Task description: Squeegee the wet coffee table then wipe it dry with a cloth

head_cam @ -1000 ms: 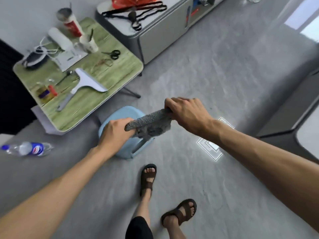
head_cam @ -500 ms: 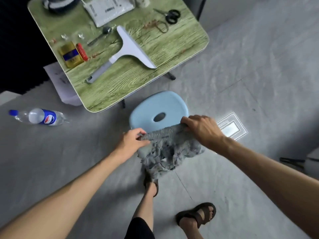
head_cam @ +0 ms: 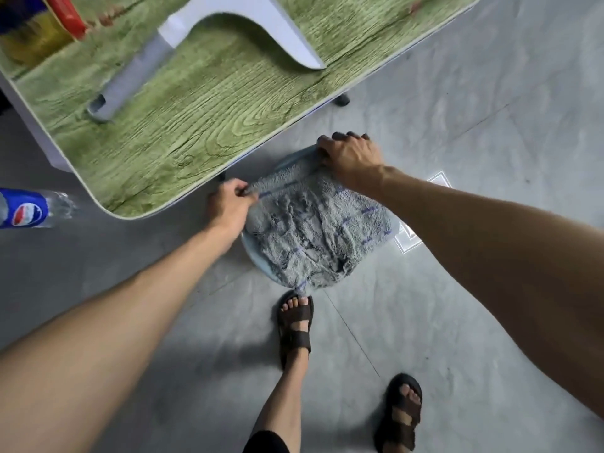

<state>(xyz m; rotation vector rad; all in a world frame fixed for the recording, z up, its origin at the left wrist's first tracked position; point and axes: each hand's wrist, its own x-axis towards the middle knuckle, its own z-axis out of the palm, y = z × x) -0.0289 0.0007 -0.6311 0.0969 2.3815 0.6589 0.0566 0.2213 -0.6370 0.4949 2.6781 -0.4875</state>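
**Q:** Where is the cloth?
**A:** A grey, shaggy cloth [head_cam: 317, 237] with thin blue stripes lies spread over a pale blue stool [head_cam: 257, 260]. The stool stands on the floor [head_cam: 474, 142] just beside the near edge of the counter. The cloth covers almost the whole seat, and its near edge hangs over the stool's rim.

**Q:** What are the hands doing?
**A:** Both hold the far edge of the cloth. The left hand [head_cam: 228, 204] pinches the far left corner between thumb and curled fingers. The right hand [head_cam: 349, 156] grips the far right corner, fingers curled over it and knuckles up. The edge between them runs as a straight, bunched ridge.

**Q:** What about the counter?
**A:** The counter [head_cam: 202, 125] has a green wood-grain top and fills the far left of the view. A white squeegee [head_cam: 228, 31] with a grey handle lies on it, well apart from both hands. At the far left is something yellow [head_cam: 29, 37] with a red piece beside it, too blurred to name.

**Q:** What else is there?
**A:** A clear plastic bottle [head_cam: 29, 209] with a blue label is on the floor at the left edge, beside the counter's near corner. Two feet in dark brown sandals stand on the grey floor. One sandal [head_cam: 295, 325] is just near the stool, toes close to the hanging cloth. The other sandal [head_cam: 400, 416] is nearer and to the right.
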